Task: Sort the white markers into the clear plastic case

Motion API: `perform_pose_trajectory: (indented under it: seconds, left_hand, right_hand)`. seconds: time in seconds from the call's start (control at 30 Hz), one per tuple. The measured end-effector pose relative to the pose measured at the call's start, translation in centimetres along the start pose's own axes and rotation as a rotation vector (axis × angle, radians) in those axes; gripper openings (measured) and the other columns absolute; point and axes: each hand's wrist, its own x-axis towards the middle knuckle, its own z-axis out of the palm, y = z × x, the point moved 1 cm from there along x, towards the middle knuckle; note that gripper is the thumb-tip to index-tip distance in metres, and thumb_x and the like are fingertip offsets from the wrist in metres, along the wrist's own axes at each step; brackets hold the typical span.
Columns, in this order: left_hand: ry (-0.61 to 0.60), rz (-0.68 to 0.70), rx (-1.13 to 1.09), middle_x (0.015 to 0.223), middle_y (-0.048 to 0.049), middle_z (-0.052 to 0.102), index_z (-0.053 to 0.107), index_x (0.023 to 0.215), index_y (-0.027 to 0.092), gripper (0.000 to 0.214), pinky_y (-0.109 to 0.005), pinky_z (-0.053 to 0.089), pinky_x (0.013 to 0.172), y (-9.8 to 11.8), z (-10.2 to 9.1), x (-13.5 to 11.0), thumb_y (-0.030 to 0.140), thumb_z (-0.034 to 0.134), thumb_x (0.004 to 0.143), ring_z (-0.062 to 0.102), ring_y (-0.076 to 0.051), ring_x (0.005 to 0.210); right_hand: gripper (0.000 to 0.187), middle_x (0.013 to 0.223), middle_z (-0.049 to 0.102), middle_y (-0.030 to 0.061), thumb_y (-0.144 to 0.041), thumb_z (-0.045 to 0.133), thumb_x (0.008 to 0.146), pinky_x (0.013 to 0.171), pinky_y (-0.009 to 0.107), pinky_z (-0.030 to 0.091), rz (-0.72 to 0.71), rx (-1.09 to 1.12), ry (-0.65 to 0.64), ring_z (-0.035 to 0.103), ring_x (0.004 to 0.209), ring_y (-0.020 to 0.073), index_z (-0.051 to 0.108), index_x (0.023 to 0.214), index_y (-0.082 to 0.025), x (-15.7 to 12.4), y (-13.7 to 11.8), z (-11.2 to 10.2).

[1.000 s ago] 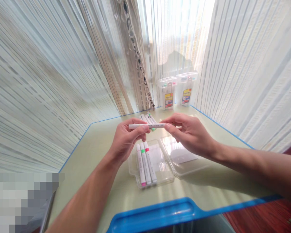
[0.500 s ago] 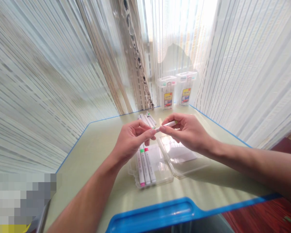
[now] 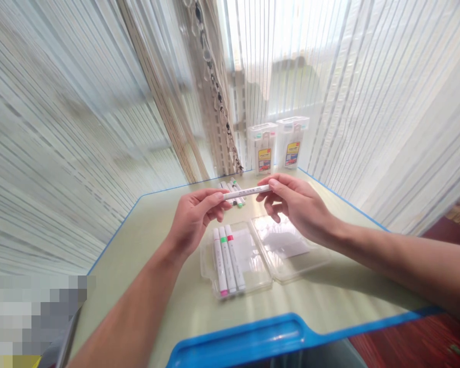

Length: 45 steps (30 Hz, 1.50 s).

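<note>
Both hands hold one white marker [image 3: 246, 192] level above the table. My left hand [image 3: 193, 220] pinches its left end and my right hand [image 3: 295, 202] pinches its right end. Below them an open clear plastic case [image 3: 253, 266] lies flat, with three white markers [image 3: 227, 258] side by side in its left half. Their caps show pink, green and red. The right half, the lid [image 3: 287, 245], holds a white sheet. Several loose markers [image 3: 234, 190] lie on the table just behind the hands.
Two upright clear marker boxes [image 3: 278, 144] with yellow labels stand at the table's far edge, against striped curtains that surround the pale green table [image 3: 153, 230]. A blue plastic rim [image 3: 245, 337] lies along the near edge. A blurred patch fills the lower left corner.
The marker went from level to tilted with the hands close together, and is level again now with the hands apart at its two ends. The view shifted slightly.
</note>
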Motion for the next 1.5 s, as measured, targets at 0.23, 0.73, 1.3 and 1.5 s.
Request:
perform_pose_trajectory:
  seconds: [0.23, 0.73, 1.3, 1.5]
  left_hand:
    - [0.018, 0.014, -0.098, 0.07, -0.0119, 0.076, 0.081, 0.087, 0.008, 0.02, -0.024, 0.046, 0.055, 0.1, -0.36, 0.16, 0.023, 0.074, 0.075, 0.063, -0.014, 0.058]
    - [-0.043, 0.072, 0.106, 0.065, -0.0059, 0.071, 0.078, 0.08, 0.012, 0.024, -0.023, 0.043, 0.054, -0.61, -0.12, 0.28, 0.033, 0.087, 0.073, 0.056, -0.01, 0.055]
    - [-0.134, -0.035, -0.126, 0.08, -0.0108, 0.077, 0.081, 0.099, 0.011, 0.026, -0.023, 0.048, 0.061, -0.08, -0.56, 0.09, 0.033, 0.076, 0.085, 0.061, -0.011, 0.061]
    - [-0.098, -0.025, 0.077, 0.068, -0.0041, 0.07, 0.077, 0.084, 0.014, 0.019, -0.022, 0.044, 0.059, -0.63, -0.54, 0.29, 0.031, 0.083, 0.078, 0.056, -0.01, 0.061]
  right_hand:
    - [0.028, 0.067, 0.062, -0.0018, -0.041, 0.074, 0.087, 0.036, 0.02, 0.041, -0.07, -0.057, 0.003, 0.053, 0.047, 0.0086, 0.064, 0.087, -0.015, 0.22, 0.34, -0.13]
    - [0.038, 0.068, 0.069, 0.0029, -0.048, 0.081, 0.08, 0.036, 0.021, 0.041, -0.057, -0.15, -0.025, 0.053, 0.043, 0.0082, 0.069, 0.086, -0.013, -0.05, -0.05, 0.18]
    - [0.035, 0.067, 0.07, 0.0023, -0.05, 0.068, 0.09, 0.034, 0.022, 0.039, 0.029, -0.025, -0.027, 0.055, 0.038, 0.0098, 0.066, 0.089, -0.015, 0.17, 0.44, -0.07]
    - [0.039, 0.065, 0.07, 0.0022, -0.052, 0.075, 0.084, 0.035, 0.021, 0.039, -0.024, -0.14, -0.07, 0.054, 0.039, 0.0087, 0.067, 0.084, -0.014, -0.11, 0.29, 0.08]
